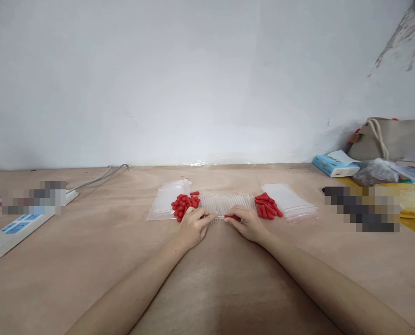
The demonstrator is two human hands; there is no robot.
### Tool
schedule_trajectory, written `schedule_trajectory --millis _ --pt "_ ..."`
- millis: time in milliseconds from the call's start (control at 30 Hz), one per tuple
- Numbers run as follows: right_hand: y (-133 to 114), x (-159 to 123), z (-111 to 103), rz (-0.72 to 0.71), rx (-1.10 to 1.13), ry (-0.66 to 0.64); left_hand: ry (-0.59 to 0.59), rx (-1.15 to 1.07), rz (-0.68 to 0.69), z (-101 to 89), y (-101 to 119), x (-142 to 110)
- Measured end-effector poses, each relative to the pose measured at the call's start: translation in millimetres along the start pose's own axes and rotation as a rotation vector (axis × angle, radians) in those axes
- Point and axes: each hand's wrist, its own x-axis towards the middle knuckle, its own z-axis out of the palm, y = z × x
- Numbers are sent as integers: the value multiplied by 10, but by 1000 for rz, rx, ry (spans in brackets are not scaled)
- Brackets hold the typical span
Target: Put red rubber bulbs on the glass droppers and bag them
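A row of thin clear tubes (224, 203) lies side by side at the middle of the table. In front of the row, my right hand (247, 223) pinches a red rubber bulb (232, 217). My left hand (195, 227) is closed, its index finger reaching toward the right hand, and it seems to grip a clear tube (220, 217) whose end meets the bulb; the fingers hide most of that tube. A pile of red rubber bulbs (182, 204) lies just beyond my left hand. Another bulb pile (267, 206) sits right of the tubes.
Clear plastic bags (161, 200) are stacked at left, with another bag stack (294, 202) at right. A white power strip (29, 228) lies far left, its grey cable (102, 177) running to the wall. A blue tissue box (335, 165) and a beige bag (396, 139) stand back right.
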Motion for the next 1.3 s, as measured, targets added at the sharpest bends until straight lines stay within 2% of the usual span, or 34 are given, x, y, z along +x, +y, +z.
schedule_trajectory --millis 233,467,600,1100,1167,1300 --pt "19 21 -22 -18 16 -10 18 -17 -20 5 -6 16" --pt "28 22 31 -36 -76 123 -10 -48 -60 -3 -2 45" --pt "4 14 38 -74 -127 147 -55 -55 -72 -16 39 48" --pt "-5 21 21 -218 -284 -10 -115 -14 -61 -45 79 51" --pt "-7 18 15 -206 -287 -13 -117 -9 -58 -32 77 51" --pt "12 10 -16 -89 -289 56 -92 -30 -56 -5 65 67"
